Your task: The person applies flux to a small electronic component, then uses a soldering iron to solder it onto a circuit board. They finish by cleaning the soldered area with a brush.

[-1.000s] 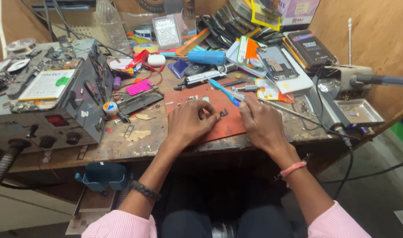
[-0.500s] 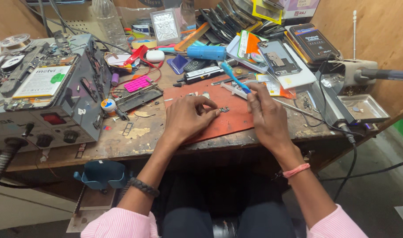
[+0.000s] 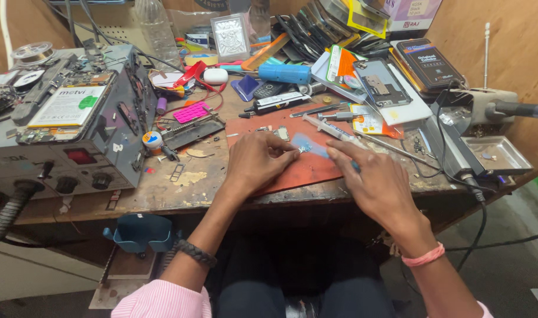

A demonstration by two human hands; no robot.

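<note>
A cluttered wooden table (image 3: 180,188) carries a red mat (image 3: 298,165). On the mat, my left hand (image 3: 254,162) pinches together on a tiny part beside a blue tool (image 3: 316,147) under my right hand (image 3: 378,185), its fingers loosely together. Steady fine placement seems next.

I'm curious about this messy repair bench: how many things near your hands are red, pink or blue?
Red: 1, the work mat under both hands.
Pink: 2, the small keypad and the wristband.
Blue: 2, the tube and the strip at the fingers.
Total: 5
</note>
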